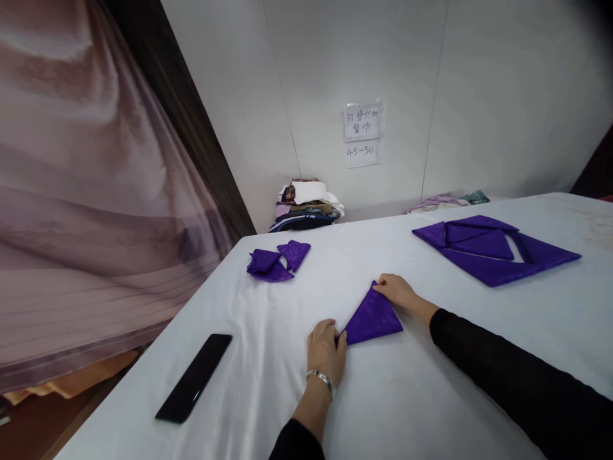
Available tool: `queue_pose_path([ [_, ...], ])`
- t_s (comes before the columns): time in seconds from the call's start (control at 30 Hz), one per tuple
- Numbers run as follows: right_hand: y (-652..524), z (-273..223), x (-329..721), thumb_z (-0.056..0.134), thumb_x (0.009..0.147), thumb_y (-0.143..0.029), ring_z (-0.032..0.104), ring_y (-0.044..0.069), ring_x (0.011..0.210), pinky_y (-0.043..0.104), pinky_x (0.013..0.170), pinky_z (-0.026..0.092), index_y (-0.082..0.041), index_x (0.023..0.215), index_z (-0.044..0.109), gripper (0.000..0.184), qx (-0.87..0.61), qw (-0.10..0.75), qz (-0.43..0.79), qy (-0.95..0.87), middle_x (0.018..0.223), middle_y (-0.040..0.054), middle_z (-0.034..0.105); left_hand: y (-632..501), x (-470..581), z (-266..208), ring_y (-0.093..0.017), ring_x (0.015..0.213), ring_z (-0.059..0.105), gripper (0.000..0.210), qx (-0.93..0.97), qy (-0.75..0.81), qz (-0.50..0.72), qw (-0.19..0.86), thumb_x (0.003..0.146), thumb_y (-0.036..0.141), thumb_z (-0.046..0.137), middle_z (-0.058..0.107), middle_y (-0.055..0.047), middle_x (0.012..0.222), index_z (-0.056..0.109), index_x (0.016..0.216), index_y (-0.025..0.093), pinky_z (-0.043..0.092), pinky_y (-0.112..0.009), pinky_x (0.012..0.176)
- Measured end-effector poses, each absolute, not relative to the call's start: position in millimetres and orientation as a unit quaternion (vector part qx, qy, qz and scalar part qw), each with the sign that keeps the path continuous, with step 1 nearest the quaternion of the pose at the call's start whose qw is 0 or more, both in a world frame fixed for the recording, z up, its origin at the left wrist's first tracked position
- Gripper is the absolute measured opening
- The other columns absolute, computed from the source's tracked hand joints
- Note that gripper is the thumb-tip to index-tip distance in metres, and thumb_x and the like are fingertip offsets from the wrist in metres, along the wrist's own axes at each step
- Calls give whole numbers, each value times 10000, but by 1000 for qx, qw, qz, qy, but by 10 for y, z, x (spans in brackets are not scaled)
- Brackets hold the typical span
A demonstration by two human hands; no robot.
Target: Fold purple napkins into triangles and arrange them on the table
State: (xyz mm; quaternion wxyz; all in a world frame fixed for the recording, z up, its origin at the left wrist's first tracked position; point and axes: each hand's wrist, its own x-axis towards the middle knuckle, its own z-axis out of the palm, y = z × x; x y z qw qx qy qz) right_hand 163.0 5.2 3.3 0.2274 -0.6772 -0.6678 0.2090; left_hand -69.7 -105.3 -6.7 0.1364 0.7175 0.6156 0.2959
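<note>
A purple cloth napkin (373, 317), folded into a triangle, lies on the white-covered table (268, 383) in front of me. Its top point is pinched between the fingers of my right hand (395, 289). At the lower left corner, my left hand (326, 348) grips the fabric between thumb and fingers; a silver bracelet circles that wrist. Both corners are partly hidden by my fingertips. Farther left sit folded purple napkins (271, 265), bunched in small shapes.
To the right, several larger purple napkins (498, 271) lie overlapping. A black flat slab (195, 377) rests near the table's left edge. Behind the table are a stack of folded cloths (309, 204) and a wall with paper notes (363, 124). A pink curtain (96, 191) hangs at left.
</note>
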Motion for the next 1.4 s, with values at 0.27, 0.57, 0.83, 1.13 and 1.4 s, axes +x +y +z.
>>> queue_pose_path([
  [0.27,-67,43,1575,519,790,-404,569,185,744,252,540,297,-219,853,575,204,-700,204,161,-666,816,29,653,-1067,-712,-50,-212,1058,505,128,716,622,291,126,770,219,505,601,-52,1066,520,643,209,363,-429,923],
  [0.57,-48,22,1603,488,816,-398,585,172,759,242,549,310,-246,889,596,200,-688,200,164,-678,822,2,666,-1080,-722,-99,-200,1076,500,72,711,630,294,106,768,192,513,600,-47,1066,557,714,209,365,-418,931],
  [0.83,-60,10,1635,489,819,-385,574,161,728,239,542,300,-237,850,603,189,-672,222,176,-684,797,-2,664,-926,-512,40,-197,1107,488,218,728,624,260,114,790,224,514,580,-59,1153,599,990,214,334,-397,972],
  [1.13,-64,-17,1656,412,865,-388,562,152,694,239,556,293,-227,798,606,261,-652,255,164,-695,756,9,656,-331,268,214,-222,1014,522,264,738,636,168,150,791,283,508,618,-78,1050,608,1020,202,386,-340,884],
  [1.4,-14,-33,1694,394,870,-324,566,157,747,238,592,314,-229,825,618,248,-641,269,182,-696,842,24,670,-35,421,94,-192,951,572,235,689,669,196,196,778,289,532,639,-80,1026,644,965,201,419,-289,846],
])
